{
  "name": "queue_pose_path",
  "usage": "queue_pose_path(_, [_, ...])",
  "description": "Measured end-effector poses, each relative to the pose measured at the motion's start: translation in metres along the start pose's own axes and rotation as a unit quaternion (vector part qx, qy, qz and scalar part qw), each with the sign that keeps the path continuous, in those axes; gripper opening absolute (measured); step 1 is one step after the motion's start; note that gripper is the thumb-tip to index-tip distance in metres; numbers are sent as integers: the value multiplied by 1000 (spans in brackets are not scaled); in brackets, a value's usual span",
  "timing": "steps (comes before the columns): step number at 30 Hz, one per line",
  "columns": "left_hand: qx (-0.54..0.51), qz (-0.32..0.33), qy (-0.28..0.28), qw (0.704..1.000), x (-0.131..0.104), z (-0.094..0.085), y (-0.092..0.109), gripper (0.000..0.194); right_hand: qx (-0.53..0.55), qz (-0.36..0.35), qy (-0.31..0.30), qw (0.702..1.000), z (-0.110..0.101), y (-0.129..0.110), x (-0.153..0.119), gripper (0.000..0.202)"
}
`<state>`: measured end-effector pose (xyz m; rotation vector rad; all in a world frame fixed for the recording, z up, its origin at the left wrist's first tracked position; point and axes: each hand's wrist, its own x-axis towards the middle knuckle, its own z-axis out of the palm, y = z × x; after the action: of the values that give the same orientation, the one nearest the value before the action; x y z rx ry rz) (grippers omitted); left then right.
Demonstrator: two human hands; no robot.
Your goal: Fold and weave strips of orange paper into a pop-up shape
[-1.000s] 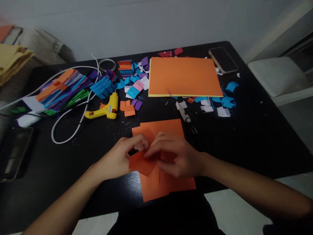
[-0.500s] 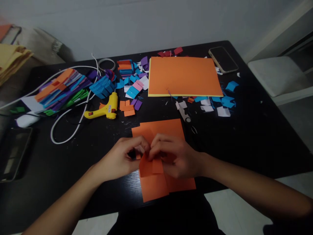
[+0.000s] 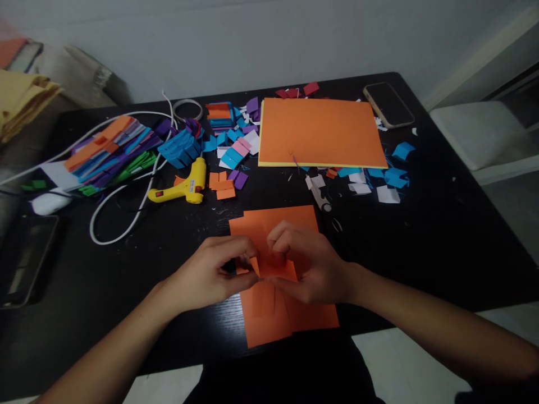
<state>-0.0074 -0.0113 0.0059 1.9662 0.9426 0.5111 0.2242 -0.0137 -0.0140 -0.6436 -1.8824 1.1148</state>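
Between my two hands is a small piece of orange paper [image 3: 275, 270], partly covered by my fingers. My left hand [image 3: 219, 272] pinches its left end, thumb below and fingers above. On the other side my right hand [image 3: 307, 261] grips the right end, its fingers curled and its thumb along the near edge. Beneath both hands, larger orange paper sheets [image 3: 311, 317] lie overlapping on the black table. How the small piece is folded is hard to make out.
A yellow glue gun [image 3: 185, 188] lies left of centre beside a looped white cable [image 3: 96, 227]. Coloured paper strips [image 3: 113, 148] are piled at left. An orange sheet stack [image 3: 322, 132], scissors [image 3: 322, 199], paper scraps [image 3: 396, 178] and a phone [image 3: 389, 105] lie farther back.
The small orange paper has been turned from standing up towards me to lying level between my fingers. My right hand has shifted slightly right, its fingertips now apart from my left ones.
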Motion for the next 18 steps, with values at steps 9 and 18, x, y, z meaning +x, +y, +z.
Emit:
queue_pose_path(9, [-73, 32, -30, 996, 0, -13, 5, 16, -43, -64, 13, 997, -1, 4, -4, 26])
queue_pose_path(18, [-116, -38, 21, 992, 3, -8, 3, 29, -113, -134, 3, 984, -1, 3, -6, 18])
